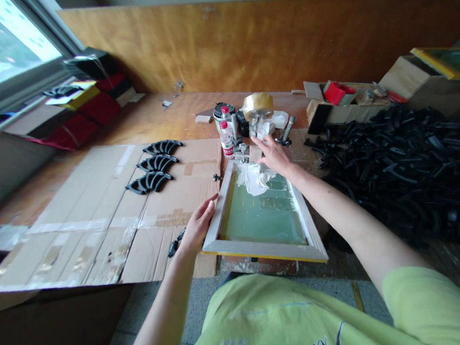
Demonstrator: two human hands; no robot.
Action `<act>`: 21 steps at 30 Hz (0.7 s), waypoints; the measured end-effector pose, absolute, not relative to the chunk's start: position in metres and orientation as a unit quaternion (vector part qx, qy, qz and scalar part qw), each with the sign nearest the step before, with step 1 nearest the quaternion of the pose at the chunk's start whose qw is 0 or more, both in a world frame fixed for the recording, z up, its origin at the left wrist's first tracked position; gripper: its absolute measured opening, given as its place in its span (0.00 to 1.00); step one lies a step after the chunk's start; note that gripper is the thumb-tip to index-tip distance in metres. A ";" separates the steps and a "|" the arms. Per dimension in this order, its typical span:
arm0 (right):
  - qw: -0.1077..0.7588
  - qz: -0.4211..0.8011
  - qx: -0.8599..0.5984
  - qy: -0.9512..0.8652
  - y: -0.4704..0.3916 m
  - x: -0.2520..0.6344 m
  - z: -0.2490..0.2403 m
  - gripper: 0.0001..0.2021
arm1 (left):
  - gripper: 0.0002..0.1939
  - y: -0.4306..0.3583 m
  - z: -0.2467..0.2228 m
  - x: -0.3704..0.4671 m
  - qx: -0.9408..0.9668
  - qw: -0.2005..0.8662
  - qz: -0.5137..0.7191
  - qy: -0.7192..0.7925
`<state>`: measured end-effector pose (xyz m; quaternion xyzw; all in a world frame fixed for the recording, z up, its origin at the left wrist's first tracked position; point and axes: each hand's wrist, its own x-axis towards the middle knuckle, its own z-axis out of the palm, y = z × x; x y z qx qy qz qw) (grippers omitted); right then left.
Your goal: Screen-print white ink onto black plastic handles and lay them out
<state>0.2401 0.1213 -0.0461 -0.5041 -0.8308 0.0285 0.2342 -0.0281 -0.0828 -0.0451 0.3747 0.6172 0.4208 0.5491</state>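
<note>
A framed screen with a pale frame and green mesh lies in front of me, with white paste smeared over its far end. My left hand grips the frame's left side, its fingers partly hidden by the edge. Past the far edge, my right hand has its fingers apart around a small tan block, and contact with it is unclear. Metal clamp parts sit beside the block. Close by on the left stands a red-capped bottle.
Curved black parts lie in three groups on cardboard at left. Black pieces are heaped at right. Behind the clamp are a tape roll and a dark-lidded tub. A wooden board stands behind the table.
</note>
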 end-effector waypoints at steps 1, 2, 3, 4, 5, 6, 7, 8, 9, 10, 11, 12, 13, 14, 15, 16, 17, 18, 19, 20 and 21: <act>0.269 0.015 -0.522 -0.809 0.125 0.255 -0.045 0.32 | 0.34 -0.076 -0.034 -0.027 0.383 0.544 0.442 0.601; 0.295 0.008 -0.551 -0.781 0.127 0.272 -0.047 0.28 | 0.33 -0.068 -0.024 -0.025 0.394 0.538 0.471 0.577; 0.308 0.009 -0.591 -0.746 0.125 0.290 -0.050 0.24 | 0.31 -0.059 -0.015 -0.022 0.405 0.530 0.504 0.549; 0.304 0.020 -0.636 -0.709 0.121 0.306 -0.057 0.19 | 0.30 -0.049 -0.007 -0.019 0.411 0.517 0.537 0.524; 0.286 0.035 -0.680 -0.675 0.114 0.318 -0.065 0.16 | 0.28 -0.039 0.001 -0.015 0.415 0.512 0.561 0.501; 0.259 0.055 -0.713 -0.649 0.104 0.327 -0.076 0.13 | 0.27 -0.029 0.007 -0.011 0.415 0.515 0.574 0.483; 0.231 0.079 -0.729 -0.640 0.093 0.331 -0.088 0.11 | 0.27 -0.020 0.012 -0.007 0.413 0.524 0.577 0.471; 0.207 0.105 -0.724 -0.650 0.081 0.329 -0.101 0.10 | 0.27 -0.013 0.014 -0.003 0.405 0.532 0.578 0.467; 0.188 0.128 -0.699 -0.678 0.068 0.324 -0.112 0.09 | 0.28 -0.009 0.013 0.001 0.392 0.536 0.584 0.466; 0.175 0.145 -0.658 -0.718 0.056 0.316 -0.123 0.09 | 0.29 -0.007 0.009 0.004 0.376 0.534 0.595 0.469; 0.167 0.153 -0.614 -0.756 0.045 0.305 -0.130 0.11 | 0.29 -0.009 0.002 0.008 0.358 0.531 0.604 0.474; 0.159 0.154 -0.573 -0.789 0.034 0.294 -0.135 0.12 | 0.29 -0.014 -0.009 0.012 0.341 0.541 0.599 0.482; 0.155 0.146 -0.547 -0.810 0.024 0.283 -0.137 0.12 | 0.30 -0.022 -0.022 0.016 0.327 0.568 0.574 0.492; 0.155 0.135 -0.537 -0.819 0.013 0.272 -0.135 0.11 | 0.30 -0.033 -0.036 0.022 0.316 0.608 0.527 0.503; 0.160 0.122 -0.538 -0.819 0.002 0.260 -0.132 0.09 | 0.30 -0.045 -0.050 0.027 0.303 0.653 0.469 0.512; 0.169 0.110 -0.539 -0.818 -0.011 0.249 -0.128 0.08 | 0.30 -0.059 -0.064 0.033 0.286 0.693 0.414 0.517; 0.178 0.102 -0.528 -0.824 -0.024 0.237 -0.123 0.07 | 0.30 -0.072 -0.077 0.038 0.265 0.720 0.380 0.517; 0.186 0.098 -0.501 -0.839 -0.037 0.226 -0.119 0.07 | 0.30 -0.085 -0.089 0.042 0.241 0.733 0.370 0.517; 0.187 0.101 -0.456 -0.864 -0.049 0.217 -0.116 0.08 | 0.28 -0.098 -0.099 0.044 0.216 0.735 0.378 0.520; 0.182 0.112 -0.403 -0.890 -0.058 0.211 -0.114 0.09 | 0.25 -0.109 -0.109 0.043 0.193 0.726 0.395 0.529; 0.173 0.127 -0.363 -0.907 -0.063 0.210 -0.114 0.09 | 0.23 -0.120 -0.118 0.039 0.174 0.709 0.413 0.545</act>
